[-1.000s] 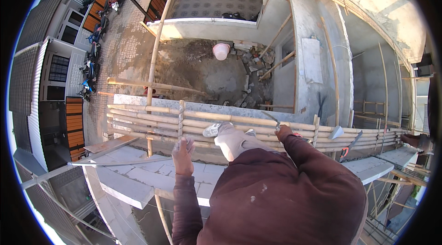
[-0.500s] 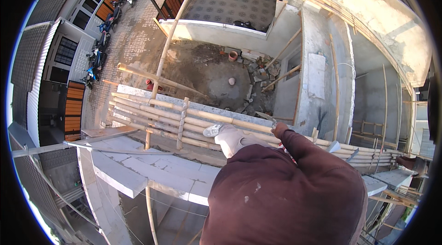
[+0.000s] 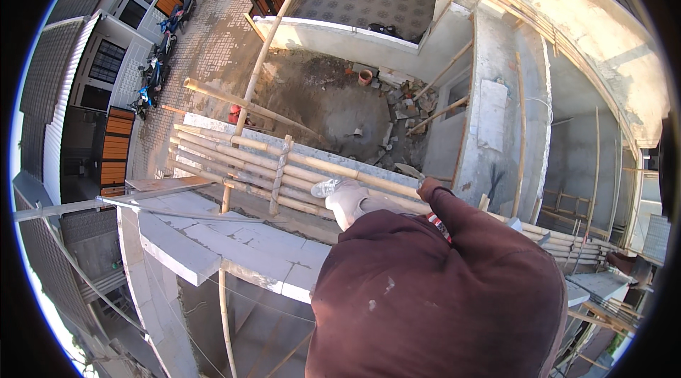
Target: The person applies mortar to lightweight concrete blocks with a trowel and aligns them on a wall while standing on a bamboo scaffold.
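My right hand (image 3: 428, 188) is closed around the handle of a trowel (image 3: 408, 170). The trowel's pointed grey blade sticks out to the left, above the bamboo rail. A long dark maroon sleeve (image 3: 479, 218) covers that arm. My left hand is out of sight, with my maroon top (image 3: 425, 293) filling the lower middle. One of my legs, in pale trousers, ends in a light shoe (image 3: 325, 188) on the bamboo poles (image 3: 284, 178) of the scaffold. Beside them runs a wall top of pale blocks (image 3: 241, 250).
Far below lies a courtyard with a wet grey patch (image 3: 347, 121), a bucket (image 3: 365, 78) and rubble (image 3: 411, 108). A person in red (image 3: 235, 114) is beyond the scaffold on the left. Slanting bamboo poles (image 3: 266, 48) rise there. Motorcycles (image 3: 152, 76) line the paved lane.
The view has shifted slightly. My right hand still grips the trowel, its blade now pointing a little differently. The pale round thing on the wet patch no longer shows.
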`<state>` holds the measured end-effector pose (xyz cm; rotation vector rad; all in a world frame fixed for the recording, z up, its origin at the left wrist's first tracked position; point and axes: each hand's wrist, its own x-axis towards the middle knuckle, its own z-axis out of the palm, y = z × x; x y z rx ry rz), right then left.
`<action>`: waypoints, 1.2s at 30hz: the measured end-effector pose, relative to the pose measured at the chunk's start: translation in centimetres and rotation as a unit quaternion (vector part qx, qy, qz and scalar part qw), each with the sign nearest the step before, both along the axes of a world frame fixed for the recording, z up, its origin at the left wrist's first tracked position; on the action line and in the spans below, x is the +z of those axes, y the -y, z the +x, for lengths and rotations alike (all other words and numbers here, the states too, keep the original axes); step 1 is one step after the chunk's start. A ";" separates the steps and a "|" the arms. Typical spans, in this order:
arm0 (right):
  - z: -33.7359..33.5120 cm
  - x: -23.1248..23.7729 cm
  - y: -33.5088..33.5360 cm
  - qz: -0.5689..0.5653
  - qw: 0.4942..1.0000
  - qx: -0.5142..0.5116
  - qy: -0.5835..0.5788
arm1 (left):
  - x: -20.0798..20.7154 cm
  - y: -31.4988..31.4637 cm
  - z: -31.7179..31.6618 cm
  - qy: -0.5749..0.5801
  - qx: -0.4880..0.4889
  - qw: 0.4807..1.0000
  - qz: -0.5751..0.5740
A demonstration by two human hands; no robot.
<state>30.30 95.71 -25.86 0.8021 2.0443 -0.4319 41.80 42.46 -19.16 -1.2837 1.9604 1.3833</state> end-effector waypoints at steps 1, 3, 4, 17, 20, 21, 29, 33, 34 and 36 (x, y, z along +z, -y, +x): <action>-0.6 0.1 0.1 -0.001 0.999 0.029 0.020 | 0.1 -0.1 0.3 0.000 0.005 1.000 -0.001; -1.9 0.7 0.7 -0.009 0.994 0.095 0.055 | 0.2 -0.5 1.0 0.000 0.016 1.000 -0.003; -2.8 1.5 1.0 -0.013 0.989 0.131 0.068 | 0.0 -0.7 1.1 -0.002 0.022 1.000 -0.003; -12.8 0.2 6.2 -0.057 0.979 0.190 -0.045 | 0.2 -3.3 6.3 -0.026 0.144 0.989 -0.007; -14.5 -0.8 7.4 -0.030 0.959 0.278 -0.045 | 0.1 -4.1 7.3 -0.023 0.181 0.983 -0.006; -15.5 -1.3 7.8 -0.026 0.949 0.314 -0.019 | 0.1 -4.5 7.8 -0.020 0.194 0.981 -0.008; -24.6 -5.2 14.9 -0.033 0.870 0.482 0.098 | 0.0 -7.5 9.7 0.012 0.281 0.959 -0.042; -29.7 -3.2 22.5 -0.073 0.764 0.636 0.078 | 0.0 -9.6 10.2 0.031 0.333 0.940 -0.063; -30.9 -2.7 24.7 -0.079 0.728 0.676 0.075 | 0.2 -10.2 10.3 0.031 0.351 0.934 -0.066; -32.9 -1.5 28.6 -0.088 0.658 0.745 0.065 | 0.8 -11.3 10.2 0.025 0.386 0.919 -0.077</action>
